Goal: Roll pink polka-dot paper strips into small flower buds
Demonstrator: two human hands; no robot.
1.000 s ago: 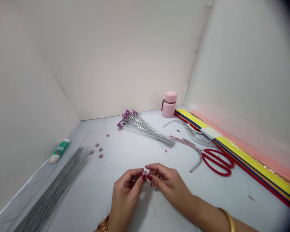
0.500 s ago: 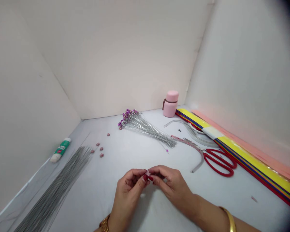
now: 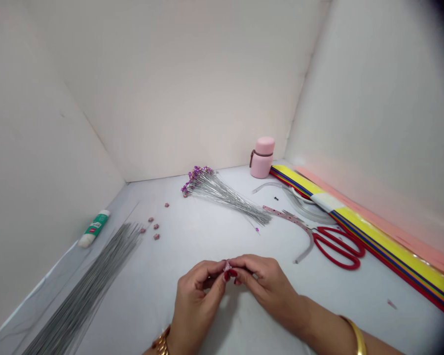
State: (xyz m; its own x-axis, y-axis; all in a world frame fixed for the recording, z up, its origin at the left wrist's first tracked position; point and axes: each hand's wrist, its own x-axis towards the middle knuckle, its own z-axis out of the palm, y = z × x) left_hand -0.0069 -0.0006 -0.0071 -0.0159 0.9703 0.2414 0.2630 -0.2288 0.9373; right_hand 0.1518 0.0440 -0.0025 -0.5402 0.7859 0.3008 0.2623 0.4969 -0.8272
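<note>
My left hand (image 3: 198, 301) and my right hand (image 3: 264, 285) meet at the fingertips above the white surface, both pinching a small pink bead (image 3: 227, 266). The fingers hide most of it. Behind my hands lies a bundle of silver wire stems (image 3: 225, 202) tipped with purple beads. Several loose pink beads (image 3: 153, 229) sit to the left of that bundle. Farther left and nearer me lies a sheaf of plain grey wires (image 3: 92, 281). Neither hand touches any of these.
A green and white glue tube (image 3: 94, 229) lies by the left wall. A pink jar (image 3: 262, 158) stands in the far corner. On the right lie red-handled scissors (image 3: 338, 249), a dotted pink strip (image 3: 288, 219), a clear tape roll (image 3: 307, 204) and long coloured paper strips (image 3: 392, 251).
My hands have drawn closer, with the fingertips now closed together around the bead. The whole scene has drifted slightly right in view as my head moved.
</note>
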